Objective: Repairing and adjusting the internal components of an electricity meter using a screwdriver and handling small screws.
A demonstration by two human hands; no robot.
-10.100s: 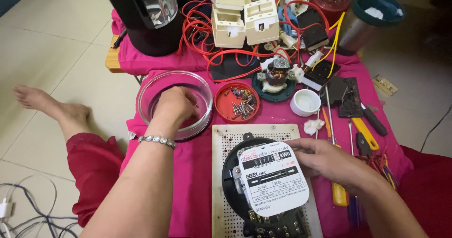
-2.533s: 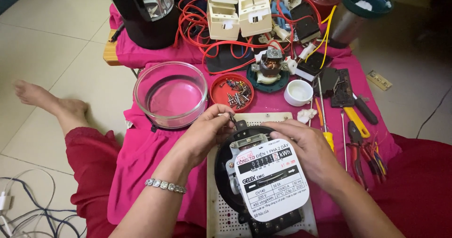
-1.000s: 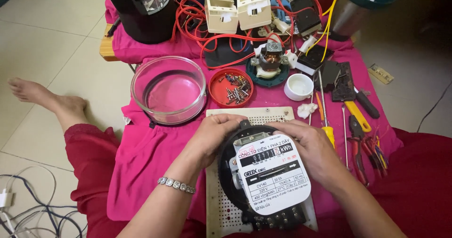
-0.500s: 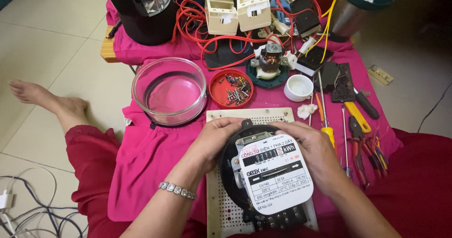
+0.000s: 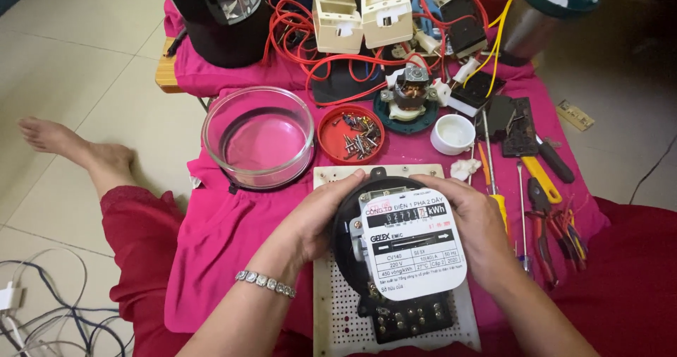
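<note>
Meter (image 5: pixel 412 247) shifted slightly, blk body, white face

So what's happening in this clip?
A person sits at a low table with a pink cloth, gripping an electricity meter with both hands: left hand on its left side, right hand on its right. The meter sits over a perforated white board. Just beyond are an empty glass bowl, a red lid of screws, a small white cup, and screwdrivers and pliers to the right.
</note>
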